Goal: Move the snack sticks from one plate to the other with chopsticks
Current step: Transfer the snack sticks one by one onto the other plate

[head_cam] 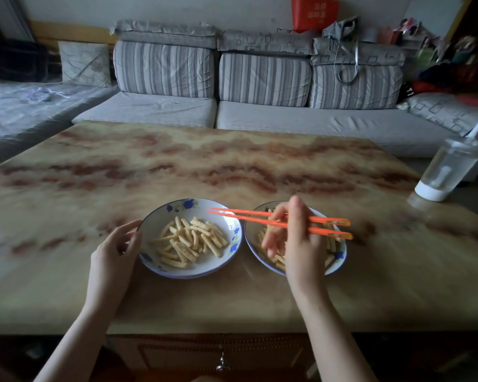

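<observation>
While left hand touches plate, right hand (raised) — pinching chopsticks

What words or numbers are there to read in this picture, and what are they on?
Red bag on the wall: yellow characters, too blurred to read.
Grey bedcover at the far left: a dark printed line, too blurred to read.
Plates, chopsticks and bottle: no writing that I can see, and the plates show only blue flowers.
</observation>
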Available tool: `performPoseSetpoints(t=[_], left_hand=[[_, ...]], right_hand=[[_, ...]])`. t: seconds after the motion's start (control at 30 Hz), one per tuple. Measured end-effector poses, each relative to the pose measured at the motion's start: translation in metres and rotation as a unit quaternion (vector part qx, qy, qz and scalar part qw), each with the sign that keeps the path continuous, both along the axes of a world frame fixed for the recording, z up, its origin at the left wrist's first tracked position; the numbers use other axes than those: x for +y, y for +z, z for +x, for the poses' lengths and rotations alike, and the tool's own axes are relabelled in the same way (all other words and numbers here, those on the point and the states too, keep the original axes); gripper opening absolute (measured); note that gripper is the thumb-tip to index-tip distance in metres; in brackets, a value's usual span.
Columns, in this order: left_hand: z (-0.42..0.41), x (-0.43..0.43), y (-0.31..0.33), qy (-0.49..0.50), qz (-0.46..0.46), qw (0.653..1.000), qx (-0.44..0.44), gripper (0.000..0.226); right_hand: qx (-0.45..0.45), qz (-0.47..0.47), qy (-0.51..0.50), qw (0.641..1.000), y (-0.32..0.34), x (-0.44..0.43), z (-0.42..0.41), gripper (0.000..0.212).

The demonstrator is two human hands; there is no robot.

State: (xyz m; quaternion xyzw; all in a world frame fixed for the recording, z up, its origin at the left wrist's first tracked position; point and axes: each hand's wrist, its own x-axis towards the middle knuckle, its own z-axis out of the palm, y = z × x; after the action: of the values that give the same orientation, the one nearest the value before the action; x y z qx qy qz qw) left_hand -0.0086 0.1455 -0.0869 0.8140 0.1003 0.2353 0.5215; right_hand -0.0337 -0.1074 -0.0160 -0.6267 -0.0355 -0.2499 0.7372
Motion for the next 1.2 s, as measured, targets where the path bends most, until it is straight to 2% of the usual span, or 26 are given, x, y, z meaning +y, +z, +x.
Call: performPoseSetpoints(t=[0.2,0.4,0.6,0.9,1.1,1.2], left_hand=[[-0.001,-0.002,0.003,0.001,0.007,1.0,0.002,0.028],[-0.002,-0.003,0.004,0.003,0.007,1.0,-0.003,0.027],[-0.002,-0.004,0.006,0.007,0.011,1.0,0.003,0.026],[-0.002,-0.003,0.004,0.006,0.014,1.0,0.003,0.026],[-0.001,-0.002,0.002,0.003,0.013,1.0,0.005,0.027],[-0.001,-0.002,0.003,0.001,0.015,1.0,0.001,0.028]], right_hand=[[-0.012,0.036,-0.078,0.996,0.012,-0.035,-0.002,0.04],[-0.015,-0.031,-0.156,0.987,0.013,-0.063,-0.007,0.042],[-0.006,-0.082,-0.149,0.985,0.012,-0.066,-0.012,0.043],[0.011,-0.085,-0.128,0.988,0.009,-0.066,-0.009,0.042],[-0.035,-0.104,-0.139,0.984,0.015,-0.066,-0.017,0.043],[-0.025,-0.111,-0.127,0.985,0.015,-0.067,-0.018,0.044]])
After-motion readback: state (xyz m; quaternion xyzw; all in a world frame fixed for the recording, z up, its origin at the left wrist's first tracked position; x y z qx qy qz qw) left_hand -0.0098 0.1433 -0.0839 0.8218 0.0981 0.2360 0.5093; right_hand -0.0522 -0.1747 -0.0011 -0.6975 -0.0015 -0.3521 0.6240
